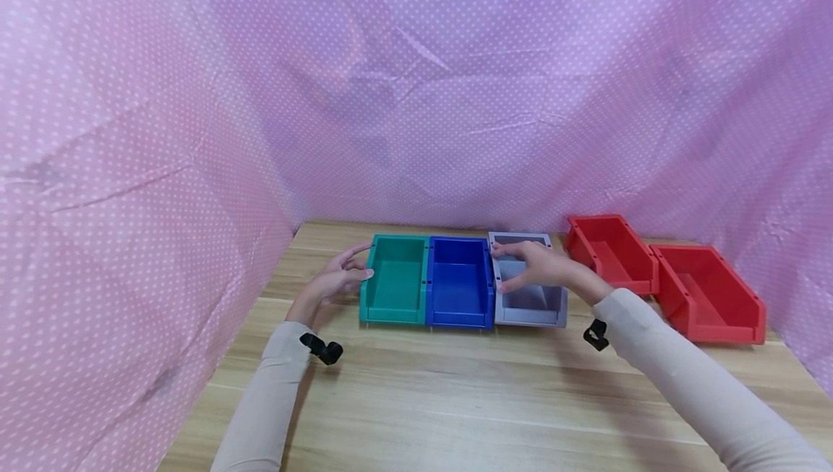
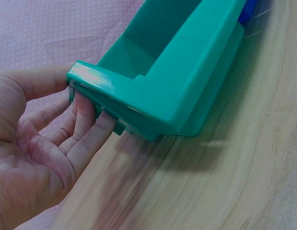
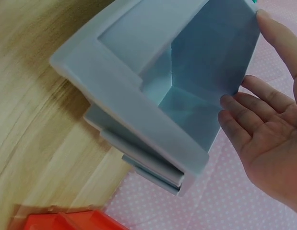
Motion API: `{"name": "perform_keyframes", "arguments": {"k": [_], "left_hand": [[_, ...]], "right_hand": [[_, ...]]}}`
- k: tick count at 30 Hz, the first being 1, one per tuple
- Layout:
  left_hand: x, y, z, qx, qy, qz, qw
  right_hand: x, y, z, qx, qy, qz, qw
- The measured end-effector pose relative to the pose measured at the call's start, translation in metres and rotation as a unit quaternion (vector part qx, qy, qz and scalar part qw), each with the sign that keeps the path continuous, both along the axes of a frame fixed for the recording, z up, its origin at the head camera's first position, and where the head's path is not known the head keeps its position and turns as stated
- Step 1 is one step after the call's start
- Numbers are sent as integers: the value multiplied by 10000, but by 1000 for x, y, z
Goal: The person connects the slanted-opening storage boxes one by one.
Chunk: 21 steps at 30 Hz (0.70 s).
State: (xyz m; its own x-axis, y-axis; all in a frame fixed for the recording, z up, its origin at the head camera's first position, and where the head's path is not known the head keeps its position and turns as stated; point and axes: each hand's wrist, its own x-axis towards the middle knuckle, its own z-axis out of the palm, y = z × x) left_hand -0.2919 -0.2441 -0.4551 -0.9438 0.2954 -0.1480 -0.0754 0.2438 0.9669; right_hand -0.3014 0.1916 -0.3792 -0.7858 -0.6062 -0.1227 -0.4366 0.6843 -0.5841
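A green bin (image 1: 393,280), a blue bin (image 1: 460,285) and a grey bin (image 1: 530,306) stand side by side on the wooden table. My left hand (image 1: 338,275) is at the left side of the green bin. In the left wrist view, its thumb lies on the green rim (image 2: 98,76) and its fingers curl under that rim. Reaching over the grey bin, my right hand (image 1: 536,267) has its thumb and fingertips at the wall beside the blue one. The right wrist view shows its fingers (image 3: 251,110) fairly straight along the grey bin's edge.
Two red bins (image 1: 612,248) stand on the right, set at an angle, the nearer one (image 1: 722,295) close to the table's right edge. A pink dotted cloth (image 1: 416,154) hangs behind and to the sides of the wooden table (image 1: 449,400). Black straps hang from both wrists.
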Motion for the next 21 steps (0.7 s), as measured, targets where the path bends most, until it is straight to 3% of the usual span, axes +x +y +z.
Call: {"name": "perform_keyframes", "arguments": {"k": [13,21], "left_hand": [[4,1,1,-18,-13,43,10000],[1,2,3,-36,-27,45,10000]], "right_hand": [[-1,-5,-14,105,-56,58,9999],[-1,-4,-16,159,27,50,9999]]}}
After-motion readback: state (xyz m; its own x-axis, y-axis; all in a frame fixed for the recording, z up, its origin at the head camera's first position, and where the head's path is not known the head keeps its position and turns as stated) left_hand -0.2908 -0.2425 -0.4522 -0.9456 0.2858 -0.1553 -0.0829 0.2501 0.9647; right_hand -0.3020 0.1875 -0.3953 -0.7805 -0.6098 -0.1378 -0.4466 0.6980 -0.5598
